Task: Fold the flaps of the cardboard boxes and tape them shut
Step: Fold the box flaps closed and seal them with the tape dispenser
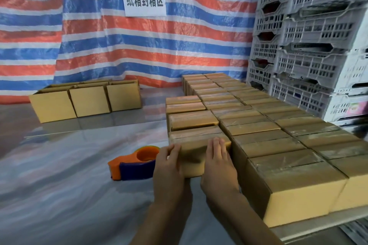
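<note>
Though blurry, hands [168,165] [218,162] apparently on box [192,152]

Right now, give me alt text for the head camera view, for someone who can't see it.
A person's left hand grips and right hand presses flat on a small cardboard box beside a block of taped boxes. An orange and blue tape dispenser lies left of it; three more boxes stand farther back by a striped tarp.

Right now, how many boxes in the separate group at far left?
3 in the front row: left box, middle box, right box, side by side. Cardboard edges behind them suggest a second row, mostly hidden.
</note>
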